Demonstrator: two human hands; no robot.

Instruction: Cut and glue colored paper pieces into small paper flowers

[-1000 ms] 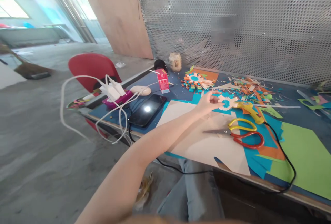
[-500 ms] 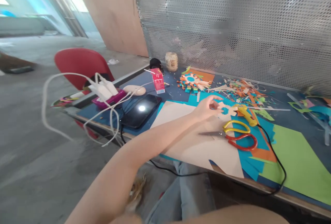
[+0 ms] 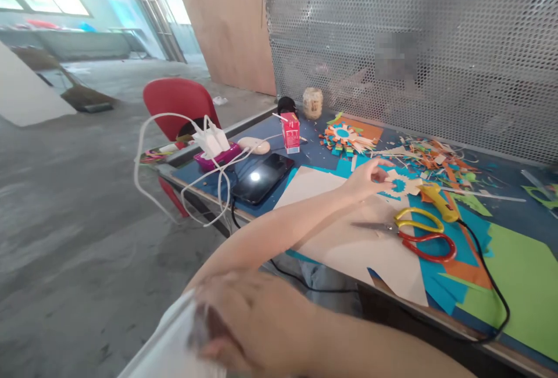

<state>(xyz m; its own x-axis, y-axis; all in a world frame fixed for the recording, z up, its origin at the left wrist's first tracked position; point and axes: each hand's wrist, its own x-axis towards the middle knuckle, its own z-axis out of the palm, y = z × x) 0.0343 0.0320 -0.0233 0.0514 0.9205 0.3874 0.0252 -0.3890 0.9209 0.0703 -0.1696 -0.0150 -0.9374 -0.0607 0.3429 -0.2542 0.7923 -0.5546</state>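
Observation:
My left arm reaches out over the table, and my left hand (image 3: 364, 180) pinches the edge of a beige toothed paper cutout (image 3: 404, 182) that lies on blue paper. Just right of the cutout rests a yellow glue gun (image 3: 438, 200) with a black cord. Red and yellow scissors (image 3: 418, 232) lie on a large beige sheet (image 3: 344, 244) below the hand. Close to the camera, my right hand (image 3: 253, 320) is blurred, with its fingers curled on the white sleeve (image 3: 174, 349) of my left arm.
A dark tablet (image 3: 261, 177), a red juice carton (image 3: 290, 132), a layered paper flower (image 3: 344, 136), scraps (image 3: 431, 154) and a green sheet (image 3: 518, 273) cover the table. White chargers and cables (image 3: 211, 142) hang off its left end by a red chair (image 3: 174, 102). Perforated metal wall (image 3: 392, 35) behind.
My right hand has come up into view and taken hold of the left sleeve. The left hand stays pinched on the cutout. The camera has swung a little.

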